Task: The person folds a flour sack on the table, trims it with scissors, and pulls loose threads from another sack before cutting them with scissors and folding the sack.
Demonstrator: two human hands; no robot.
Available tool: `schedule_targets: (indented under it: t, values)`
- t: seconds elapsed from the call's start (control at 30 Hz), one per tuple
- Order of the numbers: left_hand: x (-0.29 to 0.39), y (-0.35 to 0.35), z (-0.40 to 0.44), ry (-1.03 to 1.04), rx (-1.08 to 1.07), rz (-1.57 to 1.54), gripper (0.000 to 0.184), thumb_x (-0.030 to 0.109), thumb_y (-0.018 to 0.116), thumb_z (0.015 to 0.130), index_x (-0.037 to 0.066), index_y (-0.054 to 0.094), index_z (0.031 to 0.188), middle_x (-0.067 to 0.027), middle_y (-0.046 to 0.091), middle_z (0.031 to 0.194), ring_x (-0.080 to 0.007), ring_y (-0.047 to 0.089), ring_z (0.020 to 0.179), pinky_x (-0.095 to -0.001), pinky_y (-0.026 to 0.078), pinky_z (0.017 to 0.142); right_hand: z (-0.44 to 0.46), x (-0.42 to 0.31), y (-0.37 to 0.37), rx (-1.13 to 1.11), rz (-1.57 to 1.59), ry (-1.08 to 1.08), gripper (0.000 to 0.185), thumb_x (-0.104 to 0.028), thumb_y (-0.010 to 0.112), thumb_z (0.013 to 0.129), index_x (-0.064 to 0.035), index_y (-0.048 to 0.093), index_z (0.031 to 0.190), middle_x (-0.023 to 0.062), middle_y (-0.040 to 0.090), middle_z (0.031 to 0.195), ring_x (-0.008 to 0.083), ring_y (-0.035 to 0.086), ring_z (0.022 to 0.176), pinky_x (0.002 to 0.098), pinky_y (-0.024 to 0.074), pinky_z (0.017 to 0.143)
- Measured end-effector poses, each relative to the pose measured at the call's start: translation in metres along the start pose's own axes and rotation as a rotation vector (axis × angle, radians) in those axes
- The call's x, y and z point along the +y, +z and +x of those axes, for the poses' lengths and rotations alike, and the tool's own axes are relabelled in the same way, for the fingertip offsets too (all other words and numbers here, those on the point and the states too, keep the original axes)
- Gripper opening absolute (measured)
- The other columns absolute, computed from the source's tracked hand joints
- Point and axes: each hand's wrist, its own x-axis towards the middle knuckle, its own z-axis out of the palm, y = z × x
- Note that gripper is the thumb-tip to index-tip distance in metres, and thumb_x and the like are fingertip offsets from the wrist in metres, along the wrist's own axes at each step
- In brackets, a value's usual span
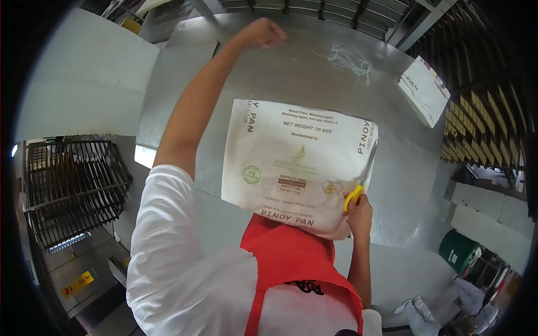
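Note:
A white printed flour sack lies flat on the metal table, its lower edge against the red apron. At the sack's right side, my right hand is closed around the yellow handles of a pair of scissors. The blades point away from me along the sack's right edge. My left hand is stretched out far over the table's back part, clear of the sack. Its fingers are curled together, and whatever they may hold is too small to make out. Loose white thread lies tangled to its right.
Folded white sacks lie at the table's right back edge. Racks with dark slats stand at the left, and a tall rack stands at the right. A green bin is at the lower right, near another person's white-clad legs.

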Motion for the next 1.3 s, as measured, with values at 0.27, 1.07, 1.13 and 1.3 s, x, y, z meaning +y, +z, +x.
schedule_targets:
  t: [0.27,1.07,1.13,1.3]
  values:
    - [0.062,0.103,0.060,0.299,-0.220,0.067,0.026,0.027,0.057,0.094,0.005,0.070,0.102,-0.0066,0.073,0.094,-0.0206,0.067,0.078,-0.0379,0.055,0.071,0.001,0.018,-0.016,0.066,0.138,-0.019,0.028,-0.024,0.063,0.095,0.0030,0.062,0.101,0.0085,0.066,0.075,0.0139,0.060,0.050,0.0296,0.0441,0.040]
    - [-0.107,0.060,-0.152,-0.485,-0.126,0.149,0.062,0.061,0.072,0.079,-0.001,0.071,0.074,-0.0117,0.064,0.062,-0.0201,0.067,0.065,-0.0300,0.054,0.072,0.009,0.036,-0.044,0.203,0.031,-0.055,0.033,-0.014,0.062,0.094,0.0014,0.050,0.121,0.0172,0.065,0.108,0.0272,0.065,0.091,0.0374,0.0511,0.081]
    - [-0.115,0.062,-0.151,-0.330,-0.098,0.186,0.055,0.055,0.075,0.079,0.000,0.071,0.076,-0.0099,0.065,0.066,-0.0185,0.065,0.067,-0.0292,0.053,0.069,0.014,0.026,-0.031,0.159,0.085,-0.118,0.034,-0.012,0.063,0.093,0.0013,0.050,0.122,0.0162,0.065,0.107,0.0252,0.065,0.091,0.0362,0.0514,0.081]
    - [-0.142,0.068,-0.145,-0.105,-0.014,-0.056,0.038,0.038,0.080,0.079,0.002,0.070,0.082,-0.0036,0.067,0.075,-0.0133,0.062,0.072,-0.0274,0.048,0.060,0.008,0.003,-0.009,0.158,0.029,-0.198,0.034,-0.010,0.062,0.093,0.0009,0.050,0.123,0.0161,0.064,0.109,0.0250,0.066,0.093,0.0358,0.0519,0.081]
